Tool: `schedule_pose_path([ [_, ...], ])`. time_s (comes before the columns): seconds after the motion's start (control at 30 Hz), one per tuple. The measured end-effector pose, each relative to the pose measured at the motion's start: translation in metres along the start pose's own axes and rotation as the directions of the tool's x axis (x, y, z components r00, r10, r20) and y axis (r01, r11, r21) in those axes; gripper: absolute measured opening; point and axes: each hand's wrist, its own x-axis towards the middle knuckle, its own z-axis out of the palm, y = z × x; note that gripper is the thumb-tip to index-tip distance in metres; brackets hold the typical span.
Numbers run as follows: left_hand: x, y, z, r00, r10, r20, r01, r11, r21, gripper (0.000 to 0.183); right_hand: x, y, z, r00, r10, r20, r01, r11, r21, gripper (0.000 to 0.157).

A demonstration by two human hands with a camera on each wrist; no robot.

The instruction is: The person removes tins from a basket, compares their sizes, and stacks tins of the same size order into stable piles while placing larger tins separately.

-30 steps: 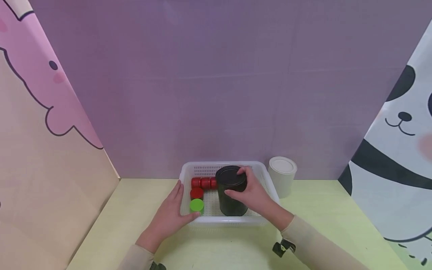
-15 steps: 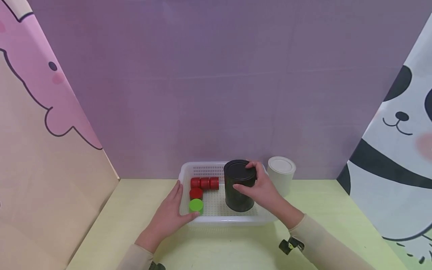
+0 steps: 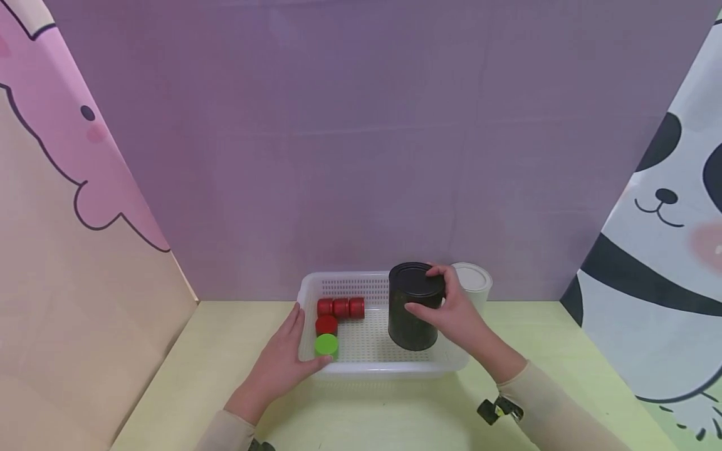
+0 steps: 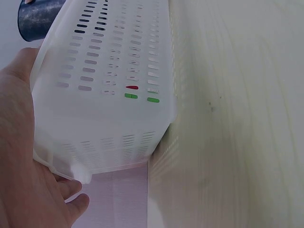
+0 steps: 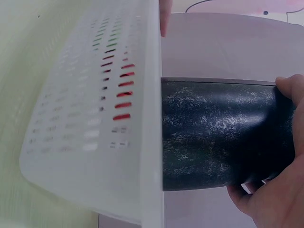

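Soft, even light met us in the head view, the wall (image 3: 361, 156) dim and muted, the table (image 3: 530, 326) pale, and there, a faint shadow just below the basket (image 3: 383, 368)! Over to the left wrist: we saw the basket washed nearly white, a soft shade beside it. Then the right wrist, and we caught sheen streaking the can (image 5: 213, 128), deep shadow by the right hand (image 5: 280, 190), the basket smeared and soft.
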Motion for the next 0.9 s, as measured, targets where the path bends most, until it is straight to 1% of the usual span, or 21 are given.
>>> schedule_pose_path([
  [0.13,0.000,-0.001,0.001,1.000,0.004,-0.005,-0.004,1.000,-0.002,0.125,0.000,0.001,-0.010,1.000,-0.005,-0.013,0.005,1.000,0.002,0.076],
  [0.33,-0.001,-0.001,0.002,1.000,0.000,-0.012,0.000,1.000,-0.006,0.125,-0.001,0.003,-0.027,0.999,0.002,-0.039,-0.004,0.999,-0.049,0.079],
  [0.47,-0.001,-0.001,0.004,1.000,0.000,-0.019,0.000,1.000,0.001,0.124,-0.002,0.004,-0.038,0.999,0.012,-0.053,-0.016,0.997,-0.076,0.084],
  [0.7,0.000,-0.001,0.003,1.000,0.001,-0.016,-0.001,1.000,-0.010,0.124,-0.006,0.007,-0.053,0.998,0.042,-0.050,-0.045,0.997,-0.060,0.095],
  [0.9,0.000,-0.001,0.003,1.000,0.006,-0.018,-0.006,1.000,-0.009,0.124,-0.009,0.010,-0.067,0.995,0.057,-0.078,-0.064,0.994,-0.088,0.100],
])
